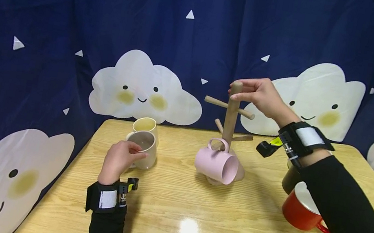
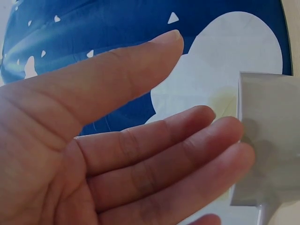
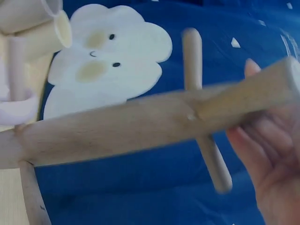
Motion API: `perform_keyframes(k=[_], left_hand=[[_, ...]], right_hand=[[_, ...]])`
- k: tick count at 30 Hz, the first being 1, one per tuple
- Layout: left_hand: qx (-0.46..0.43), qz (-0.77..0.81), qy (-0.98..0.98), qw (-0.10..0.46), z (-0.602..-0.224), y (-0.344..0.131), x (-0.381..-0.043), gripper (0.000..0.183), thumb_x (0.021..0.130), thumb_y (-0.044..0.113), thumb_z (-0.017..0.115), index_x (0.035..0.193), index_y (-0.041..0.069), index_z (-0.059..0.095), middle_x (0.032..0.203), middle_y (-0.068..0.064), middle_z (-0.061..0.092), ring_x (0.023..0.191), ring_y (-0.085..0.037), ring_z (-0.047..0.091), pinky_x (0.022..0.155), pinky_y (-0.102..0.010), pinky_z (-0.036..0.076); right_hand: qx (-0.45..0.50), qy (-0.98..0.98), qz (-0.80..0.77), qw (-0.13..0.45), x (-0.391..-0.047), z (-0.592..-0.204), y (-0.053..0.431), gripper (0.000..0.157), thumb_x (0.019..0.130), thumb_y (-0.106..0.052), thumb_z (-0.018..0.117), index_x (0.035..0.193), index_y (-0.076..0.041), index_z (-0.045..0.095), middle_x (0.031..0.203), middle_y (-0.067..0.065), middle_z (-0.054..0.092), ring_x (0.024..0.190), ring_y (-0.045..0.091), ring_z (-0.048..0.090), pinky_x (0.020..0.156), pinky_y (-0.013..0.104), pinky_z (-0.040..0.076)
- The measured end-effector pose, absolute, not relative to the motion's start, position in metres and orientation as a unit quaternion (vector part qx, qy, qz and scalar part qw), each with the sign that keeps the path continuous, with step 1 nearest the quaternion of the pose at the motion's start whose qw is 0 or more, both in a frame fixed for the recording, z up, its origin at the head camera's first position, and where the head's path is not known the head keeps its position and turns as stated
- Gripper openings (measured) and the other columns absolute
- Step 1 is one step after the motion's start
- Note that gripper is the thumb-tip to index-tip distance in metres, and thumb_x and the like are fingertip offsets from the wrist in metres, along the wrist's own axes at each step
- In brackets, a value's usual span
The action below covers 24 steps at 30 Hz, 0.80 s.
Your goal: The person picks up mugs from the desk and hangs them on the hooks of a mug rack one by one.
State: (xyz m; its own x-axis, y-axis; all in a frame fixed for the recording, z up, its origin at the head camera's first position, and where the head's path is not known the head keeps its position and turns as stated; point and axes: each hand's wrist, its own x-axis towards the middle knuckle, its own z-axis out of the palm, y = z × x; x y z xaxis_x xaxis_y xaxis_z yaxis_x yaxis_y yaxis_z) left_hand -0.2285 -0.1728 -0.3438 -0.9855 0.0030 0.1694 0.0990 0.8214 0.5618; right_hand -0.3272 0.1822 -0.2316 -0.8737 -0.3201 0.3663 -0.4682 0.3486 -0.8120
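Observation:
My left hand [image 1: 118,160] is at the near side of a grey mug [image 1: 150,155], fingertips right at its rim. In the left wrist view its thumb and fingers [image 2: 140,145] spread apart, and the fingertips meet the grey mug's edge. A wooden mug tree [image 1: 230,123] stands at mid-table; my right hand [image 1: 263,98] grips the top of its post, thumb on the near side and fingers behind. By its handle a pink mug [image 1: 210,163] hangs low on the tree, lying sideways with its mouth to the right. Another pale pink shape shows behind it.
Behind the grey mug is a cream-yellow mug [image 1: 144,125]. At the right, a red mug [image 1: 299,211] and a dark mug [image 1: 290,179] are partly covered by my right sleeve [image 1: 344,217]. A blue cloud-patterned curtain [image 1: 184,42] runs along the table's back edge.

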Motion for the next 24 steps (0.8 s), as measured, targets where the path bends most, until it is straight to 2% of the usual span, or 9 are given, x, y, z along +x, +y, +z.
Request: perform_keyframes(k=[4,7,13,24], left_hand=[[-0.030,-0.294,-0.952,0.083,-0.343,-0.173,-0.229,0.031,0.074,0.028,0.068,0.090,0.001,0.068,0.090,-0.015,0.068,0.081,-0.024,0.059,0.073,-0.043,0.048],[-0.031,-0.294,-0.951,0.086,-0.344,-0.173,-0.229,0.030,0.074,0.028,0.068,0.089,0.001,0.068,0.087,-0.015,0.068,0.078,-0.023,0.059,0.072,-0.042,0.048],[-0.025,-0.294,-0.952,0.082,-0.344,-0.173,-0.229,0.031,0.073,0.029,0.069,0.089,0.002,0.068,0.085,-0.013,0.068,0.077,-0.023,0.059,0.071,-0.041,0.048],[-0.051,-0.328,-0.941,0.061,-0.339,-0.169,-0.226,0.032,0.077,0.033,0.065,0.092,0.005,0.068,0.091,-0.012,0.067,0.082,-0.020,0.059,0.071,-0.039,0.049]], right_hand=[[0.181,-0.849,0.475,0.142,-0.321,-0.231,0.171,0.043,0.066,-0.023,0.076,0.102,-0.001,0.065,0.085,0.003,0.071,0.080,0.009,0.062,0.075,0.022,0.050],[0.136,-0.873,0.429,0.186,-0.317,-0.230,0.163,0.044,0.063,-0.028,0.077,0.098,-0.004,0.067,0.086,0.010,0.070,0.076,0.008,0.062,0.066,0.019,0.047],[0.088,-0.886,0.385,0.242,-0.310,-0.230,0.150,0.042,0.062,-0.031,0.078,0.094,-0.005,0.069,0.086,0.013,0.070,0.073,0.014,0.061,0.059,0.023,0.046],[0.059,-0.874,0.370,0.311,-0.301,-0.231,0.133,0.035,0.060,-0.032,0.079,0.076,-0.004,0.067,0.071,0.011,0.066,0.059,0.017,0.055,0.049,0.025,0.043]])
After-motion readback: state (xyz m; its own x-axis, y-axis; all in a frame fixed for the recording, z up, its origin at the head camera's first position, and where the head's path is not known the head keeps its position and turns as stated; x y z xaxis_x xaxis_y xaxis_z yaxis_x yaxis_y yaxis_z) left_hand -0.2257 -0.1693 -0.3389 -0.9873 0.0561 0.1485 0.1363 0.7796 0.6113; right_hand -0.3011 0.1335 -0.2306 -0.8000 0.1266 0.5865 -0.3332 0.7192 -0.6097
